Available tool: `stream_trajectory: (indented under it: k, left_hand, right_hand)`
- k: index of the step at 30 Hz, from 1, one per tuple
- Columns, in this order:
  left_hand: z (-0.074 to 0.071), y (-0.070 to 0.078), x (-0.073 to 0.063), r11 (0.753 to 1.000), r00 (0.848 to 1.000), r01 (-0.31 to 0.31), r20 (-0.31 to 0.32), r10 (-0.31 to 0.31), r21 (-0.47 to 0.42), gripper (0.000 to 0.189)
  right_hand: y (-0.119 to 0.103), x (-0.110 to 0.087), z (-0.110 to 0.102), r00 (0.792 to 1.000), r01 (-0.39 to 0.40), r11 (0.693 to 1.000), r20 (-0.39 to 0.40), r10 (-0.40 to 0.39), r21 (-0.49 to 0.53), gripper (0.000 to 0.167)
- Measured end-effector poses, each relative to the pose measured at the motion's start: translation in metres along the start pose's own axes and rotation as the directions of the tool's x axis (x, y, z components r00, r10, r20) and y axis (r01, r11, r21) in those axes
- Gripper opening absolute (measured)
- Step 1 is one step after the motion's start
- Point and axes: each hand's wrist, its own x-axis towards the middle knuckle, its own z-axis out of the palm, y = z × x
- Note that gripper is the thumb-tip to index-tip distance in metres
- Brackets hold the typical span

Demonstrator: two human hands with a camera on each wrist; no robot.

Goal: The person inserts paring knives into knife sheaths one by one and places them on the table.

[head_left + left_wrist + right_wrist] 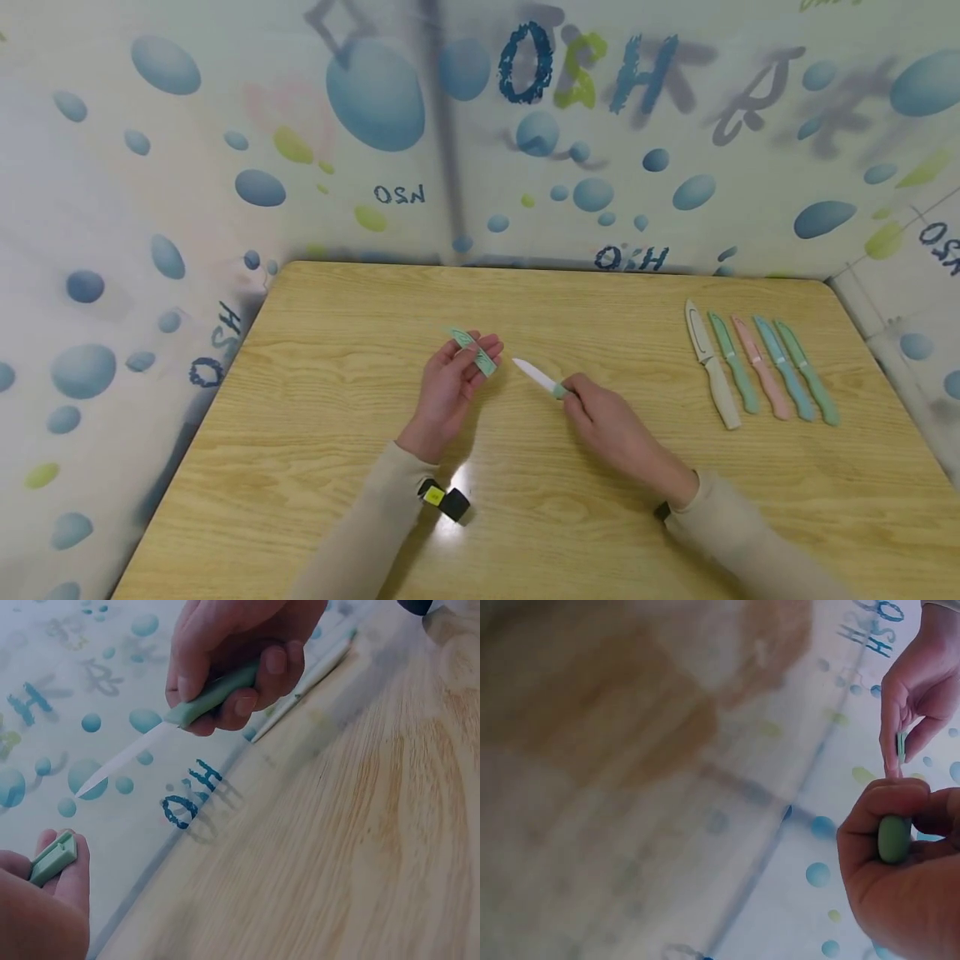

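My right hand (611,425) grips the green handle of a small knife (534,373) with a white blade, its tip pointing left toward my other hand. In the left wrist view the bare blade of this knife (127,759) shows in full, and the fingers wrap round the handle. A green blade sheath (474,352) lies across the fingers of my left hand (446,392), pinched under the thumb. The open end of the sheath (56,859) faces the blade. Blade tip and sheath are apart, both above the wooden table (337,400).
At the right of the table several sheathed knives lie side by side: a large cream knife (716,375), a pink knife (761,371), a blue knife (783,367) and green ones, such as the outermost green knife (808,375). A bubble-patterned curtain (480,150) stands behind.
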Motion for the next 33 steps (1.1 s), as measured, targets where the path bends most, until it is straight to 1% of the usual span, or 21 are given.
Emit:
stream_trajectory:
  k: [5,9,16,18,25,31,33]
  left_hand:
    - [0.006,-0.003,-0.002,1.0,1.0,0.016,0.0,-0.016,-0.011,0.028]
    - [0.01,-0.006,-0.002,1.0,1.0,0.019,0.011,-0.019,-0.011,0.028]
    - [0.016,-0.009,-0.004,1.0,0.999,0.017,0.028,-0.017,-0.013,0.016]
    - [0.016,-0.01,-0.005,1.0,0.999,0.015,0.037,-0.015,-0.003,0.015]
    - [0.018,-0.012,-0.007,0.999,0.996,0.025,0.08,-0.027,0.034,0.022]
    - [0.019,-0.013,-0.008,0.999,0.993,0.006,0.117,-0.012,0.052,0.025]
    - [0.019,-0.013,-0.008,0.999,0.993,0.005,0.121,-0.011,0.05,0.026]
  right_hand:
    - [0.0,-0.003,0.002,1.0,0.021,1.0,-0.005,-0.021,0.016,0.016]
    - [0.001,-0.004,0.003,1.0,0.031,1.0,-0.005,-0.031,0.003,0.014]
    - [0.0,-0.006,0.003,1.0,0.021,1.0,0.014,-0.021,0.01,0.015]
    - [-0.001,-0.006,0.002,1.0,0.022,1.0,0.014,-0.022,0.01,0.015]
    - [-0.003,-0.007,0.002,1.0,0.024,1.0,0.012,-0.024,0.014,0.015]
    - [-0.006,-0.008,0.0,1.0,0.024,1.0,0.003,-0.024,0.019,0.015]
    - [-0.006,-0.008,0.0,1.0,0.023,0.999,0.005,-0.023,0.029,0.015]
